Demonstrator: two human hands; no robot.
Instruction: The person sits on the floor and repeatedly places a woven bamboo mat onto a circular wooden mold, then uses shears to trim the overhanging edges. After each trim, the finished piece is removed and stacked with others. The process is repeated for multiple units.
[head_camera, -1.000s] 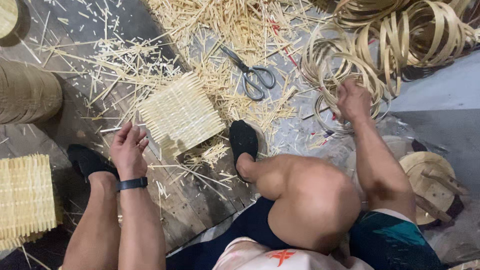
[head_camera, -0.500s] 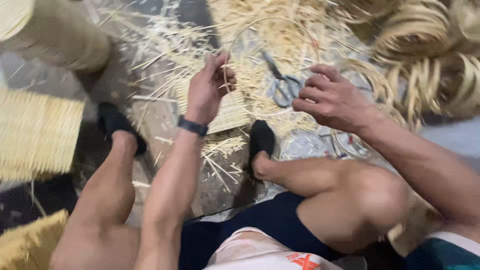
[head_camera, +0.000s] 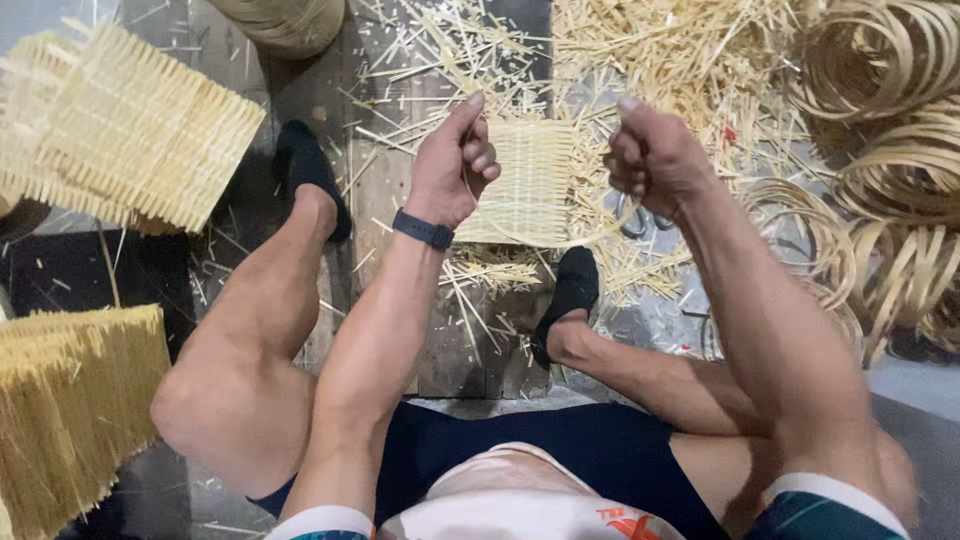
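Head view, looking down. I see the left hand (head_camera: 455, 165) at centre frame, fingers curled and pinched with the thumb up, a dark wristband (head_camera: 422, 230) on the wrist. The right hand (head_camera: 650, 155) sits just right of centre, clenched in a fist. A thin bamboo strip (head_camera: 560, 238) curves below and between the two hands; I take each hand to grip one end, though the contact is too fine to confirm. Directly behind the hands, on the floor, lies a small woven mat (head_camera: 530, 180), amid scattered splints (head_camera: 620, 60) across the upper centre. Scissors (head_camera: 635, 215) show partly below the right hand. Coiled hoops (head_camera: 890, 130) fill the upper right. Larger woven panels (head_camera: 120, 130) occupy the upper left and lower left. Black shoes (head_camera: 305, 170) rest either side of the mat.
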